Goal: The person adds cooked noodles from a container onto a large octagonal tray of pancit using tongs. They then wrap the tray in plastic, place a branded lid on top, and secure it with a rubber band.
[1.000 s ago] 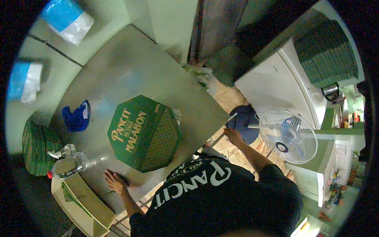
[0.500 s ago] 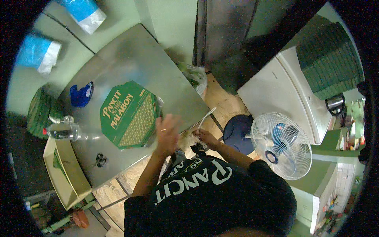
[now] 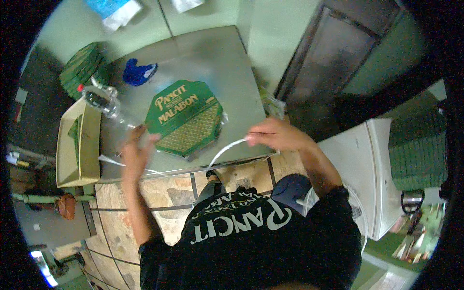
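Note:
A green octagonal box (image 3: 186, 121) with a patterned lower half lies closed on the metal table (image 3: 232, 67). My right hand (image 3: 278, 134) is at the box's right, its fingertips pinched on a thin white strap (image 3: 224, 152). From there the strap curves down and left in front of the box. Another stretch of white strap passes by my left hand (image 3: 137, 150), at the box's lower left corner. That hand is smeared by motion, so its grip on the strap is unclear. A clear plastic bottle (image 3: 104, 101) with a red cap is beside it.
A blue cloth item (image 3: 138, 72) lies behind the box. A cream tray (image 3: 92, 142) stands at the table's left, near stacked green boxes (image 3: 84, 67). To the right are a white freezer (image 3: 348, 145), more stacked boxes (image 3: 416, 150), a fan (image 3: 360, 212) and a dark stool (image 3: 292, 188).
My hands have spread apart. The right has risen and moved right with the strap; the left has gone left toward the bottle. The whole view has turned and shifted.

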`<action>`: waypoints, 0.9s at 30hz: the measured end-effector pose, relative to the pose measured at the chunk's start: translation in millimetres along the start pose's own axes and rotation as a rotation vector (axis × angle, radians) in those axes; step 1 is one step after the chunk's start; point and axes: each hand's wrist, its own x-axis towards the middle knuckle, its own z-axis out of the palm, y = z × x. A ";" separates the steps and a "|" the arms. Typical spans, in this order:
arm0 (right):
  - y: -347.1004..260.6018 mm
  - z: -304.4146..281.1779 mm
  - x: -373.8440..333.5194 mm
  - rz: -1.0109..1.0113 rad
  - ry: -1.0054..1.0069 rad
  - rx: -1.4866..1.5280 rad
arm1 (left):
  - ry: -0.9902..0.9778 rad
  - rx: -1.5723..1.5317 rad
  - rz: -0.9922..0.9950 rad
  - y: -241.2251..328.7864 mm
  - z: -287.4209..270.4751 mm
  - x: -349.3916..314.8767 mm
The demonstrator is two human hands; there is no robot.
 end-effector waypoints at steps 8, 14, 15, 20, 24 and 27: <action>-30.1 -122.9 158.9 -0.143 -0.007 -0.071 | -0.380 -0.900 -0.446 -19.9 -50.1 61.4; 184.9 -119.8 307.7 0.080 0.067 -0.177 | -0.064 -0.435 -0.201 -215.7 18.8 143.7; 218.7 -99.8 334.0 0.069 0.108 -0.192 | -0.027 -0.182 -0.228 -241.9 48.0 159.6; 307.6 9.3 405.3 0.651 0.499 -0.544 | -0.094 0.130 -0.441 -339.5 163.0 182.8; 325.3 12.3 394.7 0.580 0.292 -0.524 | -0.336 -0.150 -0.592 -369.7 178.6 151.6; 338.6 -2.9 354.1 0.557 0.054 -0.446 | -0.423 -0.298 -0.501 -356.5 159.2 107.8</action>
